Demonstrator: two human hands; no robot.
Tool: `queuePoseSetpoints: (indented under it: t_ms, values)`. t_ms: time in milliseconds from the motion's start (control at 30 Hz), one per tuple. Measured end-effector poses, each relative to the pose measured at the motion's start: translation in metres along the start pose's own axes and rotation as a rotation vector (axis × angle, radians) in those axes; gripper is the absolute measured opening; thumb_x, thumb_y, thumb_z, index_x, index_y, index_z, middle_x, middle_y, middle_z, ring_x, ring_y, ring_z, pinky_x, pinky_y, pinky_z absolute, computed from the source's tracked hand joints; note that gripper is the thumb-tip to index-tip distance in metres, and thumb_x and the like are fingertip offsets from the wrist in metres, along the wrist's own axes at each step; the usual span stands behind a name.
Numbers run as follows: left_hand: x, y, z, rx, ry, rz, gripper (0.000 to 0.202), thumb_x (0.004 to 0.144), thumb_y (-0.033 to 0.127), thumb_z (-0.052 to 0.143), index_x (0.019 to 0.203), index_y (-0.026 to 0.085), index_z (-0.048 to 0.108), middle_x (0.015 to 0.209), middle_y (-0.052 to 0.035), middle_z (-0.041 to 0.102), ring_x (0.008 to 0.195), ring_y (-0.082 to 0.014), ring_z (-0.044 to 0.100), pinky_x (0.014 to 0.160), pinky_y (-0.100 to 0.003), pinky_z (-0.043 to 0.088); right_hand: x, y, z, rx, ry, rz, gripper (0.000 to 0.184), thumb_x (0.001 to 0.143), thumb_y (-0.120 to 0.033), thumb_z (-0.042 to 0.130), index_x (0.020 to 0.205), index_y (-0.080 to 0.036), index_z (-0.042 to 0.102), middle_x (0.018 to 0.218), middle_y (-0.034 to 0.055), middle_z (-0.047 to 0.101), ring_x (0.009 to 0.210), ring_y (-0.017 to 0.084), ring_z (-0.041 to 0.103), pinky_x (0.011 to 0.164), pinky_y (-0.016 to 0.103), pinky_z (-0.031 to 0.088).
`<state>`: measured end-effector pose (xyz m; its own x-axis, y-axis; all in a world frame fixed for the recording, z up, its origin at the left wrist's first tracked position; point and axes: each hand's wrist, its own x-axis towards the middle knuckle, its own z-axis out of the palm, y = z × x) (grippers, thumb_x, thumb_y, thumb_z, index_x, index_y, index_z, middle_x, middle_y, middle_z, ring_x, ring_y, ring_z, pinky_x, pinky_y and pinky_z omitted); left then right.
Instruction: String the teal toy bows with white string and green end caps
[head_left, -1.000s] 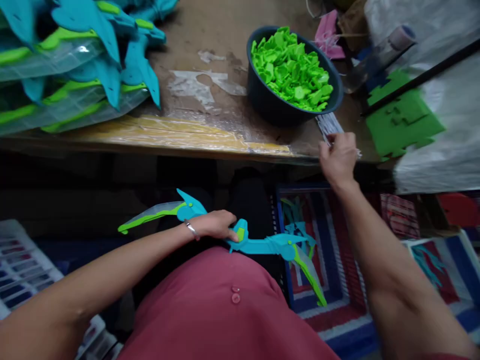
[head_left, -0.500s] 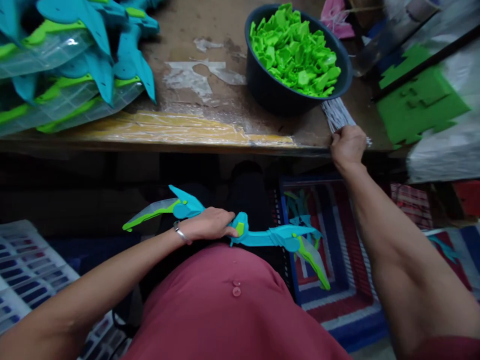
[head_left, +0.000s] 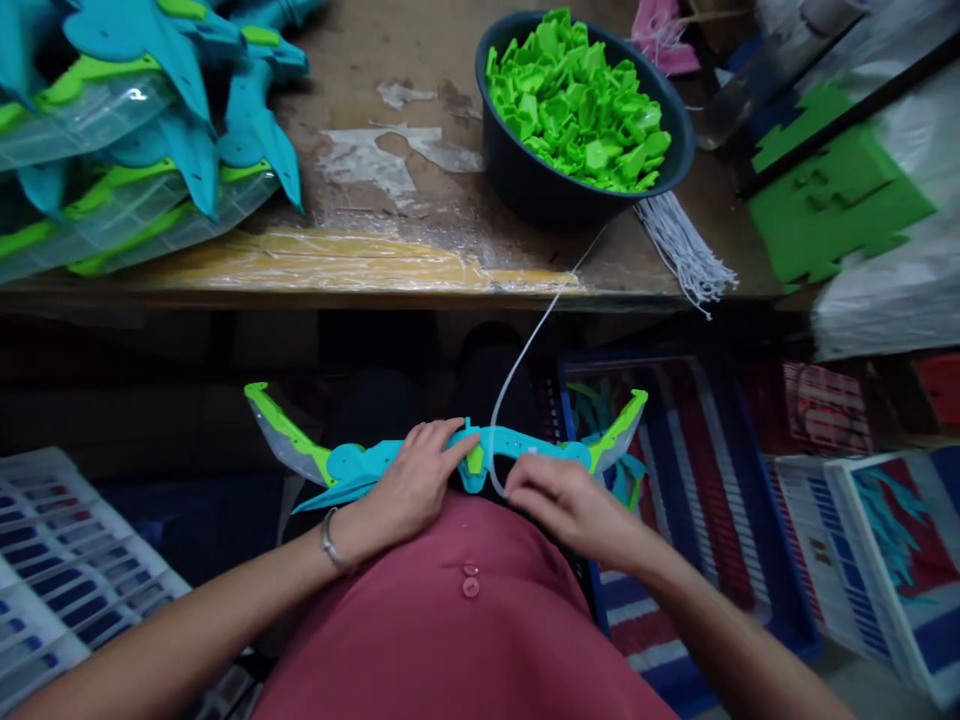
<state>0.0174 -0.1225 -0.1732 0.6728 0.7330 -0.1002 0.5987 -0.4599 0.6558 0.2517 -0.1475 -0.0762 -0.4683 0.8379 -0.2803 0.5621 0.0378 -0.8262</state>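
Note:
A teal and lime toy bow [head_left: 352,462] lies across my lap, its clear-tipped limbs curving away from me. My left hand [head_left: 411,484] is closed around its middle grip. My right hand [head_left: 562,497] pinches a white string [head_left: 525,350] beside the grip. The string rises toward the table edge. A bundle of white strings [head_left: 684,252] lies on the table by a dark bowl [head_left: 525,185] of green plastic pieces.
A pile of finished teal and green bows [head_left: 135,130] fills the table's left. Green foam sheet [head_left: 832,195] and plastic bags sit at right. A blue crate [head_left: 697,500] with more bows stands by my right knee, a white crate [head_left: 60,580] at left.
My right hand left the string bundle on the table and came down to the bow with one string. The bow turned so its limbs point away from me.

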Motion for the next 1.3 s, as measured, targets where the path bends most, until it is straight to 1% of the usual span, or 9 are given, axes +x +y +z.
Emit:
queuePoseSetpoints:
  t_ms: [133,233,300,433,533,700,900,1100,1300]
  values:
    - [0.014,0.001,-0.03,-0.644,-0.158,-0.182,0.043,0.096,0.02,0.05,0.138,0.02,0.06,0.149,-0.0101,0.057,0.138,-0.0241,0.052,0.118,-0.043,0.04,-0.009,0.011,0.038,0.054,-0.216,0.102,0.016,0.097,-0.013,0.053,0.086,-0.018,0.063,0.085,0.0006,0.064,0.077,0.013,0.057,0.072,0.025,0.043]
    - [0.024,0.008,-0.036,-0.765,-0.104,-0.239,0.027,0.1,0.034,0.051,0.11,0.017,0.069,0.129,-0.0103,0.069,0.118,-0.0225,0.064,0.106,-0.038,0.049,-0.008,0.012,0.04,0.089,-0.256,0.08,0.018,0.097,-0.012,0.052,0.084,-0.018,0.064,0.084,0.0002,0.064,0.076,0.013,0.056,0.073,0.025,0.042]
    - [0.026,0.016,-0.029,-0.641,0.022,-0.191,0.028,0.102,0.032,0.047,0.092,0.016,0.067,0.108,-0.0098,0.071,0.101,-0.0208,0.065,0.095,-0.035,0.051,-0.003,0.01,0.034,0.142,-0.243,0.075,0.017,0.096,-0.016,0.055,0.084,-0.019,0.066,0.085,-0.0001,0.065,0.078,0.013,0.057,0.075,0.026,0.043]
    - [0.02,0.028,-0.016,-0.264,0.178,0.086,0.031,0.106,0.025,0.04,0.082,0.017,0.059,0.081,-0.0055,0.06,0.077,-0.018,0.055,0.073,-0.031,0.047,0.012,0.008,0.027,0.353,0.065,0.202,0.027,0.101,-0.034,0.051,0.087,-0.021,0.07,0.09,0.0013,0.069,0.086,0.016,0.061,0.081,0.029,0.045]
    - [0.016,0.028,-0.023,-0.017,0.219,0.23,0.031,0.105,0.019,0.038,0.08,0.017,0.057,0.076,-0.0043,0.056,0.068,-0.0176,0.049,0.065,-0.031,0.043,0.023,0.009,0.034,0.584,0.183,0.271,0.038,0.101,-0.046,0.049,0.083,-0.02,0.069,0.086,0.0028,0.07,0.086,0.017,0.063,0.083,0.031,0.048]
    - [0.005,0.023,-0.033,0.217,0.202,0.344,0.028,0.1,0.009,0.04,0.082,0.017,0.059,0.075,-0.004,0.058,0.065,-0.0189,0.05,0.063,-0.034,0.042,0.041,0.013,0.04,0.934,0.492,0.33,0.038,0.087,-0.055,0.071,0.101,-0.02,0.068,0.098,0.0053,0.075,0.094,0.019,0.07,0.086,0.033,0.052]
    - [-0.009,0.021,-0.01,0.178,-0.079,0.516,0.027,0.098,0.007,0.041,0.091,0.018,0.064,0.079,-0.0048,0.064,0.068,-0.0198,0.059,0.064,-0.035,0.046,0.054,0.025,-0.001,1.392,0.661,0.254,0.034,0.076,-0.037,0.085,0.099,-0.018,0.071,0.083,-0.0005,0.07,0.073,0.012,0.066,0.069,0.027,0.057]
    - [-0.013,0.014,-0.003,0.131,-0.196,0.542,0.025,0.103,0.015,0.042,0.087,0.019,0.061,0.083,-0.0037,0.064,0.069,-0.019,0.058,0.067,-0.035,0.045,0.038,0.044,-0.057,1.244,0.966,0.179,0.019,0.081,-0.026,0.081,0.095,-0.02,0.07,0.073,-0.0056,0.057,0.061,0.006,0.052,0.05,0.016,0.046]
    - [-0.006,0.026,-0.029,0.082,-0.325,0.51,0.024,0.105,0.016,0.046,0.087,0.019,0.061,0.085,-0.0029,0.065,0.072,-0.019,0.058,0.07,-0.035,0.044,0.018,0.059,-0.085,1.18,1.175,0.127,0.023,0.076,-0.022,0.087,0.091,-0.018,0.07,0.077,-0.0045,0.056,0.061,0.003,0.051,0.049,0.013,0.044]
